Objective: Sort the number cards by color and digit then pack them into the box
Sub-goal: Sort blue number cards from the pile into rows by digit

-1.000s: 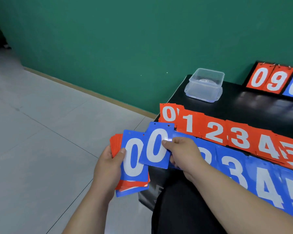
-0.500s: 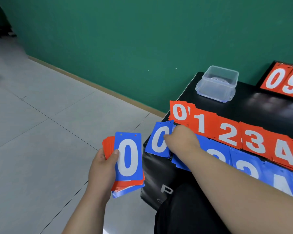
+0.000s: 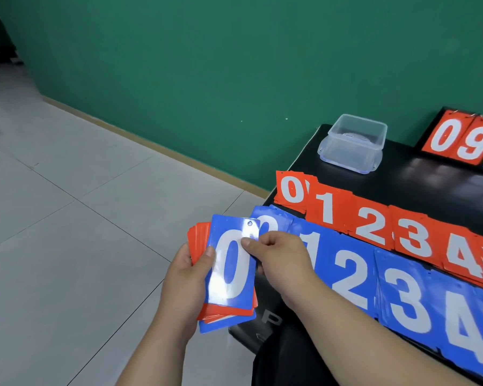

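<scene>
Beside the counter [image 3: 430,190], your left hand [image 3: 181,285] grips the card stack [image 3: 226,320], thumb on its top blue 0 card [image 3: 232,274]; your right hand [image 3: 279,257] pinches that card's right edge.

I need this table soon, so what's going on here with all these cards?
A person is sorting number cards. Their left hand holds a mixed red and blue stack, and the right hand pinches the blue 0 card on top. On the black table lie a red row and a blue row, laid out by digit. The clear box sits behind them, apart.
</scene>
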